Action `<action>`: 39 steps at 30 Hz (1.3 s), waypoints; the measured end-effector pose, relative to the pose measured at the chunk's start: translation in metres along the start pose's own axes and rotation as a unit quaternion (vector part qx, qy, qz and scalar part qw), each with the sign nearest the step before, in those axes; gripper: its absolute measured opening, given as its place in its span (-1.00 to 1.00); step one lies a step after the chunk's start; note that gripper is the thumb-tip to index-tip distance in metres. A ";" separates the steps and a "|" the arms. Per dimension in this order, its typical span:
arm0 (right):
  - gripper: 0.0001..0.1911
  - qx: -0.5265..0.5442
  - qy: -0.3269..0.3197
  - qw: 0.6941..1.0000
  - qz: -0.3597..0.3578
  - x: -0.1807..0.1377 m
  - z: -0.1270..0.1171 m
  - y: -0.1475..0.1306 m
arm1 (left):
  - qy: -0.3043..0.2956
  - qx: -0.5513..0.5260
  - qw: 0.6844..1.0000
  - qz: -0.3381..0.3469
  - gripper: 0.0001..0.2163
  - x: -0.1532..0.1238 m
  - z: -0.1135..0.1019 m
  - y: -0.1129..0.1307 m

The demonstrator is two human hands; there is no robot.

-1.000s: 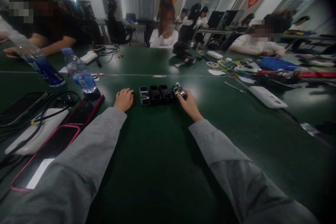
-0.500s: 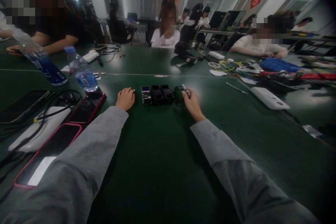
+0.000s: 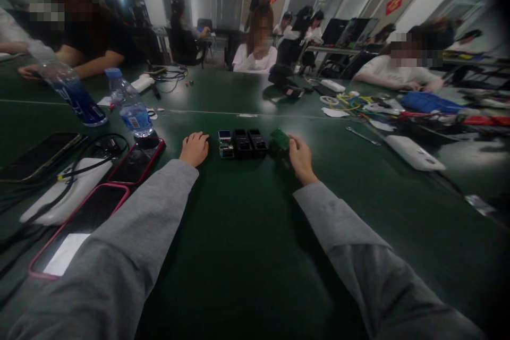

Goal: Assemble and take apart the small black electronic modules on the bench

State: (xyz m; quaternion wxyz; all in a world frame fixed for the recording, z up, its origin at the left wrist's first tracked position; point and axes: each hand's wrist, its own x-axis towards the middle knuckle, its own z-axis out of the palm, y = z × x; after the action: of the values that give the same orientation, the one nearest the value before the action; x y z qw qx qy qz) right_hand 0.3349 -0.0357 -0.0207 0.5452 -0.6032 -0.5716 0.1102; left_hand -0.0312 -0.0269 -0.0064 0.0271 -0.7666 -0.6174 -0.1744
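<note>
Green board [image 3: 279,139]: pinched in the right hand [image 3: 302,156]
Left hand [image 3: 195,149]: released, resting on the table [image 3: 239,234]
Black cases [image 3: 241,147]: side by side, between the hands

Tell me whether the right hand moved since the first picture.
Yes: the right hand has shifted slightly right, widening its gap from the nearest black case, while holding the green circuit board.
</note>
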 end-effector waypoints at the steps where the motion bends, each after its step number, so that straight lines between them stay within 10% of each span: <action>1: -0.52 0.003 -0.001 1.000 0.002 0.000 0.000 -0.001 | 0.001 0.000 1.000 -0.001 -0.62 0.000 0.000 0.000; 19: -0.56 -0.055 -0.058 0.993 -0.090 -0.010 -0.002 -0.023 | -0.001 -0.002 1.000 0.001 -0.62 0.001 0.001 -0.001; 31: -0.52 -0.324 -0.132 0.902 -0.255 -0.023 -0.007 -0.050 | -0.007 0.000 1.000 0.001 -0.62 0.000 -0.002 0.001; 39: -0.48 -0.300 -0.154 0.900 -0.276 -0.028 -0.004 -0.056 | -0.007 0.001 1.000 -0.001 -0.62 0.000 -0.002 0.000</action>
State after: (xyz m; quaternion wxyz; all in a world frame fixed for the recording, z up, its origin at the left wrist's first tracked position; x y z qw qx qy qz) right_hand 0.2973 -0.0743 0.0106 0.2517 -0.5316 -0.7982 -0.1303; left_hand -0.0313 -0.0271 -0.0046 0.0233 -0.7670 -0.6185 -0.1690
